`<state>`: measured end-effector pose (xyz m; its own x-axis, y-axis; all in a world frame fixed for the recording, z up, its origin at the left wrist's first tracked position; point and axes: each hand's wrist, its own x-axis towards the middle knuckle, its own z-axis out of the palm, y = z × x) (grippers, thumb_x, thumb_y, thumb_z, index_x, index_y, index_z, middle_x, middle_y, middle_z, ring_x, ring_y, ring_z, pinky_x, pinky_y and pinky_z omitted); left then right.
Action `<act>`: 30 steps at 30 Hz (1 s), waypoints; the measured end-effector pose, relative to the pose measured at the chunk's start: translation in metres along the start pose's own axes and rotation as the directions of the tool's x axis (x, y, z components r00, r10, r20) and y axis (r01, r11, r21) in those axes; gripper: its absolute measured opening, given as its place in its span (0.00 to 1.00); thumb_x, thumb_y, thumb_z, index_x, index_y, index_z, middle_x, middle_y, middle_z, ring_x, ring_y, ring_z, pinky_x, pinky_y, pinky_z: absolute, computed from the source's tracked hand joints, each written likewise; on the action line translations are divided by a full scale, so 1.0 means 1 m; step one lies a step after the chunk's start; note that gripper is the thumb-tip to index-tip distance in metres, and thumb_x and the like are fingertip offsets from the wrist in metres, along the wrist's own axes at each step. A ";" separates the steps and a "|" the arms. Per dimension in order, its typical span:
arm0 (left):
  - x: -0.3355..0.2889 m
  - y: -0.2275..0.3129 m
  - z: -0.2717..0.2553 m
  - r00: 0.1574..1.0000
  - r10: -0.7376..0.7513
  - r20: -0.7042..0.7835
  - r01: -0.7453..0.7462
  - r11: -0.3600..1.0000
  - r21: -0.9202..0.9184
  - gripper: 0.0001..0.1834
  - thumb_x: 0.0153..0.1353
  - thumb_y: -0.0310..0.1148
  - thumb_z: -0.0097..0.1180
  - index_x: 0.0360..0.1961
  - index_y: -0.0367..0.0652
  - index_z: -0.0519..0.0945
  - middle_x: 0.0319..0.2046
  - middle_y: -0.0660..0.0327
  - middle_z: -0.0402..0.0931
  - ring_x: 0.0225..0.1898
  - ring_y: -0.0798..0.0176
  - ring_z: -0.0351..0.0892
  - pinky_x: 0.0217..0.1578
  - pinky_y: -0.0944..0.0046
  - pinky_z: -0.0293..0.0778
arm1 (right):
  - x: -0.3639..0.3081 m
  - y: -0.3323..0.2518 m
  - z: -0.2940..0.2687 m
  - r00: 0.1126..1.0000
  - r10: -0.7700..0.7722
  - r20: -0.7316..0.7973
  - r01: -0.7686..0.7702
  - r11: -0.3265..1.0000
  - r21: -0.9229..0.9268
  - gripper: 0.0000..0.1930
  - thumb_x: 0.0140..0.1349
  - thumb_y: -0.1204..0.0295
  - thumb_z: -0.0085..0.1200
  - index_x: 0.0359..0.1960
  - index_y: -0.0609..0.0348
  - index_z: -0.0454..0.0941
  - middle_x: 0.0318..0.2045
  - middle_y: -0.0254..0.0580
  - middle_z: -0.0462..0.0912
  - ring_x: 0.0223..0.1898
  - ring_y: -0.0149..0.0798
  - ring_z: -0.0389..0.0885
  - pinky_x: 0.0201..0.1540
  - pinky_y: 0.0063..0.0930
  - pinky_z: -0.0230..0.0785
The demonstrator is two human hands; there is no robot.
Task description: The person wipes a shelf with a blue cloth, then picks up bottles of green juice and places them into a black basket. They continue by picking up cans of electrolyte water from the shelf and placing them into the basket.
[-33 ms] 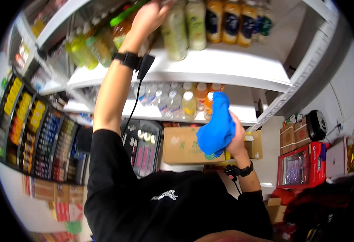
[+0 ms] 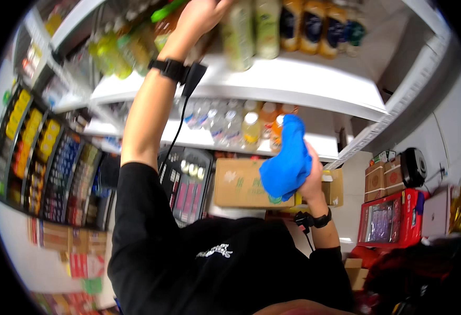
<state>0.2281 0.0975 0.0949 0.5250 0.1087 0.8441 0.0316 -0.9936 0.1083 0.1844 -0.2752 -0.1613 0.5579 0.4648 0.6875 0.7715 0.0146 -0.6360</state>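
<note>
My left hand [image 2: 201, 18] is raised to the upper shelf at the top edge, beside a tall pale green-yellow drink bottle [image 2: 239, 39]. Its fingertips and the bottle's top are cut off, so I cannot tell whether it grips anything. A second pale green bottle [image 2: 267, 31] stands just right of that one. My right hand [image 2: 312, 176] is closed around a bunched blue cloth [image 2: 288, 165], held up before the lower shelf. The cloth partly covers an orange drink bottle [image 2: 276, 135] behind it.
The white upper shelf [image 2: 304, 84] also bears amber bottles with dark labels [image 2: 312, 29] and yellow-green bottles [image 2: 109, 58]. Below stand clear bottles [image 2: 231, 126], a cardboard box [image 2: 238, 184] and a grey tray [image 2: 206, 163]. A black cable [image 2: 175, 136] hangs from my left wrist.
The view has shifted slightly, so the shelves and bottles sit a little higher and farther right. The blue cloth stays in my right hand.
</note>
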 end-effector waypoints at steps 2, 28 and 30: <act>-0.032 0.006 -0.046 0.993 0.044 -0.107 -0.051 0.996 -0.067 0.14 0.65 0.38 0.57 0.32 0.37 0.76 0.28 0.49 0.79 0.30 0.43 0.77 0.33 0.52 0.73 | -0.004 0.009 0.016 0.997 0.027 0.066 -0.032 0.997 0.076 0.36 0.56 0.73 0.65 0.66 0.68 0.61 0.57 0.56 0.75 0.55 0.47 0.78 0.59 0.39 0.69; -0.686 -0.173 0.142 0.011 -0.590 0.807 0.618 0.639 0.458 0.25 0.63 0.34 0.49 0.63 0.51 0.66 0.57 0.43 0.71 0.50 0.40 0.79 0.48 0.45 0.77 | -0.065 -0.002 0.170 0.750 0.413 0.516 -0.406 0.904 -0.133 0.35 0.51 0.71 0.68 0.60 0.69 0.68 0.50 0.58 0.79 0.49 0.50 0.81 0.54 0.38 0.71; -0.700 -0.175 0.163 0.029 -0.575 0.818 0.578 0.677 0.455 0.24 0.64 0.33 0.47 0.63 0.51 0.67 0.58 0.43 0.70 0.50 0.40 0.79 0.48 0.46 0.77 | -0.073 0.003 0.163 0.744 0.443 0.500 -0.408 0.894 -0.185 0.35 0.50 0.71 0.69 0.60 0.69 0.68 0.50 0.57 0.79 0.49 0.49 0.81 0.55 0.38 0.71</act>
<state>-0.0061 0.1898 -0.6008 0.6928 0.5496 -0.4668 0.7120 -0.6241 0.3219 0.0964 -0.1646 -0.2703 0.6039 0.7952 0.0546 0.5190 -0.3403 -0.7841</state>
